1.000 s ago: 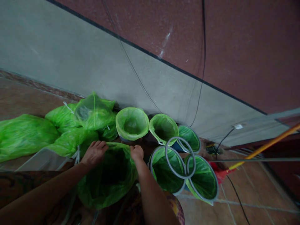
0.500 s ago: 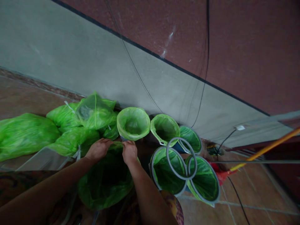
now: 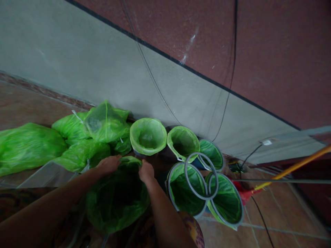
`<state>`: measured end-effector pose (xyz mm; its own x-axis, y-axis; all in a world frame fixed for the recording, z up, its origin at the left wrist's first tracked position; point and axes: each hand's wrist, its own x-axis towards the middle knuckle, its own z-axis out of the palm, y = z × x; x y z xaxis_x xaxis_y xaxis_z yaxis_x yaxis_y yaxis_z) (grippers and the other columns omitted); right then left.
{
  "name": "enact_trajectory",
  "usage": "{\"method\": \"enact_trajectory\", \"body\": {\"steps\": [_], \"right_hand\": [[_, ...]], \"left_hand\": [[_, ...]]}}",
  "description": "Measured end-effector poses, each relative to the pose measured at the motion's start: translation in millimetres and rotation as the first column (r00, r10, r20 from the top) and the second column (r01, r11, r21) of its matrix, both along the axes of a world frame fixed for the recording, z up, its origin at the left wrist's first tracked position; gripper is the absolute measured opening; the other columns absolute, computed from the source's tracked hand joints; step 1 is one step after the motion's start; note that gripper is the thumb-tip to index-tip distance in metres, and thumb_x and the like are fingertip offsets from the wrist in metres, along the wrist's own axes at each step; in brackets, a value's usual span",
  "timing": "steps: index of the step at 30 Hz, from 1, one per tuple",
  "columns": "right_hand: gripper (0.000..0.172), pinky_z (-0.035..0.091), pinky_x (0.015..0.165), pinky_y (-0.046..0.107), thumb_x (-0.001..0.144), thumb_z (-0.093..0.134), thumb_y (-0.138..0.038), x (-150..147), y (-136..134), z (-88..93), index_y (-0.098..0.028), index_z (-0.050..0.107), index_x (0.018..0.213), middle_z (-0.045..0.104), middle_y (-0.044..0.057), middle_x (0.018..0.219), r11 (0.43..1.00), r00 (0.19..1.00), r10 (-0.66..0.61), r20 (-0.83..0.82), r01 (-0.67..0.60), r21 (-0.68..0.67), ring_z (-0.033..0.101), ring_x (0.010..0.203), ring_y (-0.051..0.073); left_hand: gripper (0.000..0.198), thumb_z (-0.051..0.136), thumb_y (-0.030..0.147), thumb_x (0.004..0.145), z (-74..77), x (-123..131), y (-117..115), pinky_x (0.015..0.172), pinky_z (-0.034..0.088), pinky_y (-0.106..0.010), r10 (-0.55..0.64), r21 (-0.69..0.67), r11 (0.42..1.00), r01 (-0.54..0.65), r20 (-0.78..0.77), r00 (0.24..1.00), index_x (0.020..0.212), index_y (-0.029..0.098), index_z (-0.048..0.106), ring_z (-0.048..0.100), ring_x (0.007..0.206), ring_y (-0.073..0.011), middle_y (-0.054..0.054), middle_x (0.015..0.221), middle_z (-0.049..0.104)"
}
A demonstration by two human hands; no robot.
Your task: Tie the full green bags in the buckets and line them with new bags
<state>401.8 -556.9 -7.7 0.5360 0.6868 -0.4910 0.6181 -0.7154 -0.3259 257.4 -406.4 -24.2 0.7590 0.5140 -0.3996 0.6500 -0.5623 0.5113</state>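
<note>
Both hands are on the far rim of a green plastic bag (image 3: 116, 199) that lines a container right below me. My left hand (image 3: 108, 164) lies over the rim with its fingers curled on the plastic. Close beside it, my right hand (image 3: 146, 171) pinches the same rim. The bag's mouth gapes open towards me, dark inside.
Several round bins lined with green bags (image 3: 148, 135) stand by the wall, some with grey rims; a loose grey ring (image 3: 200, 175) rests on two of them. Tied full green bags (image 3: 28, 146) lie to the left. An orange pole (image 3: 294, 167) and cables are at right.
My right hand moved left along the bag's rim towards the left hand, then eased back slightly. The left hand stays on the rim.
</note>
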Motion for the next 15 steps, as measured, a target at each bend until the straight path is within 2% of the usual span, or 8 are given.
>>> {"method": "enact_trajectory", "body": {"steps": [3, 5, 7, 10, 12, 15], "right_hand": [[0.063, 0.048, 0.096, 0.037, 0.085, 0.067, -0.025, 1.0, 0.7, 8.1, -0.010, 0.045, 0.142, 0.065, 0.018, 0.128, 0.997, 0.997, -0.068, -0.020, 0.069, 0.019, 0.062, 0.119, 0.029], [0.075, 0.047, 0.099, 0.039, 0.081, 0.071, -0.029, 0.9, 2.5, 17.9, -0.011, 0.040, 0.147, 0.061, 0.019, 0.134, 0.992, 0.994, -0.106, 0.009, 0.105, 0.073, 0.057, 0.124, 0.031], [0.070, 0.045, 0.102, 0.040, 0.082, 0.069, -0.031, -0.4, 4.4, 28.0, -0.014, 0.044, 0.145, 0.059, 0.017, 0.137, 0.983, 0.993, -0.102, 0.055, 0.092, 0.158, 0.053, 0.127, 0.031], [0.046, 0.043, 0.105, 0.037, 0.088, 0.062, -0.027, -4.2, 5.1, 36.5, -0.020, 0.058, 0.133, 0.061, 0.011, 0.131, 0.962, 0.994, 0.000, 0.110, -0.030, 0.271, 0.052, 0.125, 0.026], [0.035, 0.043, 0.103, 0.033, 0.090, 0.057, -0.023, -7.1, 3.2, 35.7, -0.022, 0.064, 0.124, 0.063, 0.008, 0.124, 0.952, 0.986, 0.090, 0.142, -0.127, 0.280, 0.054, 0.121, 0.024], [0.029, 0.047, 0.096, 0.030, 0.092, 0.050, -0.017, -9.7, -0.9, 29.6, -0.023, 0.069, 0.113, 0.064, 0.008, 0.116, 0.954, 0.966, 0.180, 0.187, -0.218, 0.205, 0.058, 0.111, 0.021]], "left_hand": [[0.051, 0.053, 0.025, 0.080, 4.5, 8.8, 10.0, 0.104, 0.048, -0.039, 0.073, -0.131, 0.989, -0.064, 0.070, 0.995, 0.128, 0.011, 0.061, 0.065, 0.118, -0.0291, -0.016, 0.127, 0.070], [0.058, 0.052, 0.031, 0.081, 7.4, 19.1, 15.0, 0.099, 0.052, -0.034, 0.165, -0.226, 0.964, -0.140, 0.097, 0.981, 0.134, 0.010, 0.058, 0.067, 0.115, -0.0254, -0.014, 0.128, 0.070], [0.055, 0.048, 0.039, 0.084, 8.4, 31.2, 18.1, 0.092, 0.055, -0.032, 0.238, -0.307, 0.931, -0.196, 0.107, 0.965, 0.129, 0.010, 0.063, 0.071, 0.105, -0.0239, -0.012, 0.118, 0.075], [0.042, 0.058, 0.038, 0.076, 6.8, 47.7, 20.3, 0.085, 0.056, -0.034, 0.217, -0.314, 0.933, -0.173, 0.108, 0.970, 0.108, 0.015, 0.075, 0.073, 0.090, -0.0249, -0.006, 0.094, 0.079], [0.035, 0.063, 0.029, 0.068, 5.1, 54.6, 20.7, 0.080, 0.055, -0.034, 0.201, -0.304, 0.939, -0.161, 0.104, 0.974, 0.097, 0.017, 0.078, 0.072, 0.083, -0.0250, -0.004, 0.082, 0.078], [0.033, 0.061, 0.023, 0.068, 3.0, 58.5, 20.1, 0.076, 0.055, -0.031, 0.208, -0.306, 0.937, -0.168, 0.102, 0.973, 0.094, 0.016, 0.078, 0.071, 0.079, -0.0229, -0.004, 0.080, 0.077]]}}
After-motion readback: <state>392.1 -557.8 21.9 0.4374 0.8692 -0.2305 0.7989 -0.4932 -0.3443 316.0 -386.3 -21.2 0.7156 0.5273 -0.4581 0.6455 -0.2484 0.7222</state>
